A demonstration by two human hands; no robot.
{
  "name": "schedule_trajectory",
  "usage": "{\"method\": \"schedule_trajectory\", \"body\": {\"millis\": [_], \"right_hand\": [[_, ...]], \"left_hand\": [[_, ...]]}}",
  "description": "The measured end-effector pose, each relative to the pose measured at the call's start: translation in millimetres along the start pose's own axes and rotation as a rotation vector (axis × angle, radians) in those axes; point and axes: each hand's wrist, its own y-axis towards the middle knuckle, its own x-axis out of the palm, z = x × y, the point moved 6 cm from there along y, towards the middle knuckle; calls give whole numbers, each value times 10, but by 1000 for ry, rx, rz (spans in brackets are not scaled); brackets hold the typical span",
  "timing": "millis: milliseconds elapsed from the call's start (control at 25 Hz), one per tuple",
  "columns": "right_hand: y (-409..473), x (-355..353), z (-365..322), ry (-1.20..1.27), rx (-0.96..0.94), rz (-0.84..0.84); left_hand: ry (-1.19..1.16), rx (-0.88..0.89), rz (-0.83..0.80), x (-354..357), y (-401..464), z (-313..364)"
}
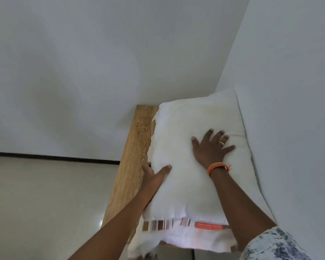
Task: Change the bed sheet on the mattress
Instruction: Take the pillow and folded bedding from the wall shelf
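Patterned blue-white sleeve (274, 244) nearest; right hand (211, 147) presses fingers spread on the plump white pillow (191, 184), left hand (154, 172) gripping its edge; it could slide off the narrow wooden ledge (131, 156).

Both arms extended forward, bare forearms in view. Right hand (210, 149) flat, palm down, fingers straight and spread, thumb splayed to the left. Ring on one finger, orange band at the wrist, patterned sleeve at the upper arm. Left hand (154, 175) lower and to the left, thumb laid out on top pointing right, fingers wrapped around an edge and mostly hidden. Hands well apart.
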Motion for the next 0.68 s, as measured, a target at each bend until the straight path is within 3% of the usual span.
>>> {"method": "schedule_trajectory", "body": {"millis": [200,400,520,680], "right_hand": [[-954,154,-509,-140,-375,45],[-1931,285,-1175,-125,-659,-60],[-2861,459,-1673,77,-807,-166],[-4559,777,-2269,430,-969,-431]], "left_hand": [[-49,-39,131,-215,-692,-252],[-118,25,434,-1279,-1498,-524],[-167,30,673,-2162,-2352,-950],[-256,2,989,-3176,-3967,-1756]]}}
